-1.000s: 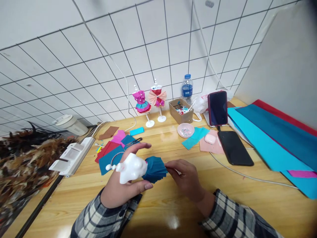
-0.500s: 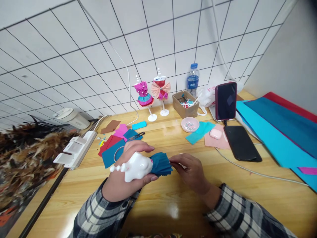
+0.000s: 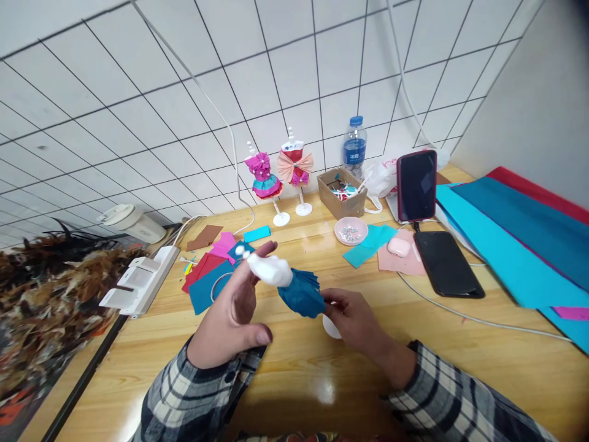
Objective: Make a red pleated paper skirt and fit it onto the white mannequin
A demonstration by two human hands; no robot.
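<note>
A small white mannequin (image 3: 271, 271) wearing a blue crepe-paper skirt (image 3: 302, 294) is tilted sideways above the table, its beaded neck pointing left. My right hand (image 3: 356, 322) pinches it below the skirt, where the stem is hidden by my fingers; its white round base (image 3: 331, 328) peeks out beside them. My left hand (image 3: 230, 322) is open, thumb well apart from the fingers. Those fingers pass behind the mannequin's neck and shoulder, and I cannot tell whether they touch it.
Two dressed mannequins (image 3: 263, 178) stand by the wall, near a cardboard box (image 3: 338, 199), a water bottle (image 3: 354, 150) and a pink dish (image 3: 351, 231) of beads. Paper pieces (image 3: 205, 288) lie left. Phones (image 3: 448, 264), a cable and coloured sheets (image 3: 524, 233) are right; a power strip (image 3: 142, 279) is far left.
My left hand has let go of the mannequin's body and spread its fingers. The mannequin has turned and shifted right in my right hand, bringing its base into view.
</note>
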